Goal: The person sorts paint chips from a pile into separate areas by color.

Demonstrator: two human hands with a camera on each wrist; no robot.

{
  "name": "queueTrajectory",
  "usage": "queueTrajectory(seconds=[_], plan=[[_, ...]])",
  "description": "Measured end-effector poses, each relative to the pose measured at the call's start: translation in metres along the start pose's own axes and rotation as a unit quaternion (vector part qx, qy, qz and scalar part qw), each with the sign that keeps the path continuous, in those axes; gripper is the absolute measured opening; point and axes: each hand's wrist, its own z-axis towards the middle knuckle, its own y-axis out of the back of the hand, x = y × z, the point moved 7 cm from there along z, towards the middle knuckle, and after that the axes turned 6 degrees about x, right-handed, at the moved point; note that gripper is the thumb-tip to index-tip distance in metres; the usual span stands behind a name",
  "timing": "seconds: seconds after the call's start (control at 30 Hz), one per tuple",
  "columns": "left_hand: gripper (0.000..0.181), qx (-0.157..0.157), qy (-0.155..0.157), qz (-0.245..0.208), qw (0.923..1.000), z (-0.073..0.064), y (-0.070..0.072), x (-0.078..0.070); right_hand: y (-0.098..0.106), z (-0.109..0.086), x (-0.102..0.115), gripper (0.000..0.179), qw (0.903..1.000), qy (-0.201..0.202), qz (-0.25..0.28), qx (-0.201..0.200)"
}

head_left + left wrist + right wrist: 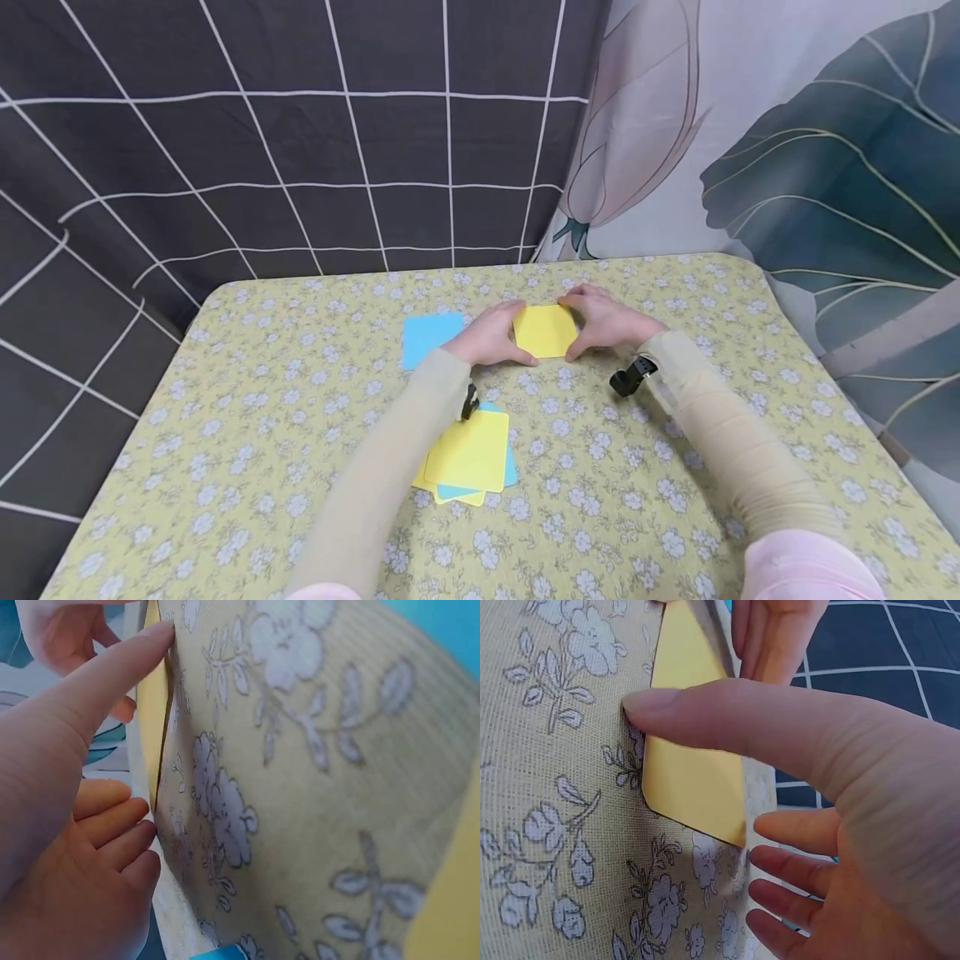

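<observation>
A yellow square card with rounded corners lies flat over the flowered cloth, toward the far side of the table. My left hand holds its left side, thumb at the near edge and fingers at the far edge. On the opposite side my right hand grips it the same way. In the right wrist view the right thumb crosses the card's near part, and the other fingers reach its far edge. Just left of my left hand lies a blue card, partly covered by that hand.
Nearer me, beside the left forearm, is a loose stack of yellow and blue cards, fanned unevenly. A black device is strapped to the right wrist. Behind the table hang a dark gridded curtain and a leaf-patterned one.
</observation>
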Motion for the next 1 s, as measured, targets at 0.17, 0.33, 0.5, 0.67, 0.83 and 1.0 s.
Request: queueTrajectory(seconds=[0.17, 0.33, 0.5, 0.67, 0.83, 1.0], plan=[[0.104, -0.024, -0.017, 0.008, 0.9995, -0.008, 0.010, -0.003, 0.008, -0.005, 0.009, 0.107, 0.9994, 0.014, 0.020, -0.025], [0.104, -0.049, -0.033, 0.015, 0.9982, -0.030, 0.028, -0.010, 0.019, -0.018, 0.030, 0.104, 0.9970, 0.030, 0.022, -0.069], [0.104, -0.072, -0.055, 0.012, 0.9958, -0.063, 0.043, -0.016, 0.020, -0.034, 0.055, 0.101, 0.9931, 0.051, 0.001, -0.106], [0.101, -0.088, -0.051, -0.013, 0.9947, -0.096, 0.051, -0.013, 0.009, -0.047, 0.073, 0.096, 0.9918, 0.062, 0.003, -0.112], [0.100, -0.106, -0.064, -0.032, 0.9918, -0.124, 0.053, -0.015, -0.006, -0.058, 0.089, 0.095, 0.9917, 0.076, -0.001, -0.104], [0.100, -0.109, -0.069, -0.025, 0.9913, -0.148, 0.049, -0.014, -0.020, -0.068, 0.106, 0.096, 0.9909, 0.094, 0.005, -0.096]])
